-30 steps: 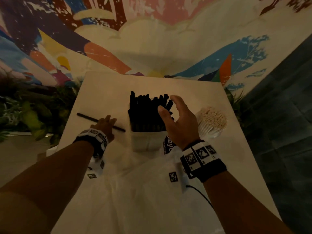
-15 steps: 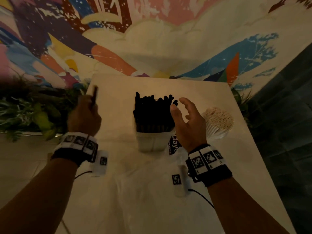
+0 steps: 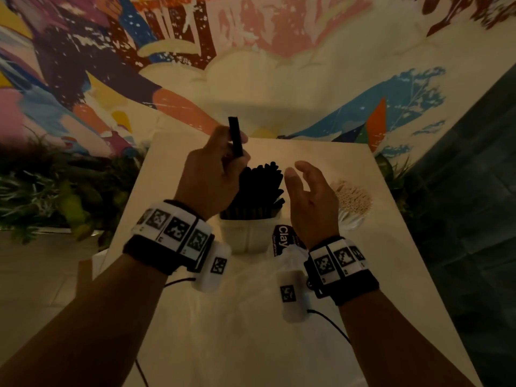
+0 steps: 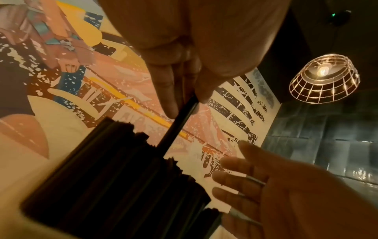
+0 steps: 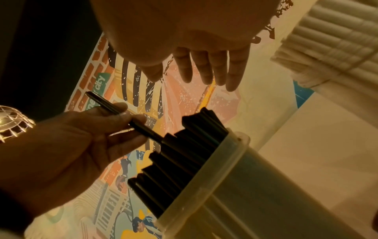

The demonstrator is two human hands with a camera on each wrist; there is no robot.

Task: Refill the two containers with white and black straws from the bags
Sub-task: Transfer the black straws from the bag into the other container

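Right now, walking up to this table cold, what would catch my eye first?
Probably the left hand, raised mid-table and pinching a single black straw above a container packed with black straws. The right hand hovers open beside that bunch, with a bundle of white straws further right. Behind the table, a bright painted mural fills the wall.

A painted mural (image 3: pixel 251 65) in many colours fills the far wall. Green plants (image 3: pixel 50 196) stand left of the white table (image 3: pixel 391 275). A wire-caged lamp (image 4: pixel 324 78) glows overhead.
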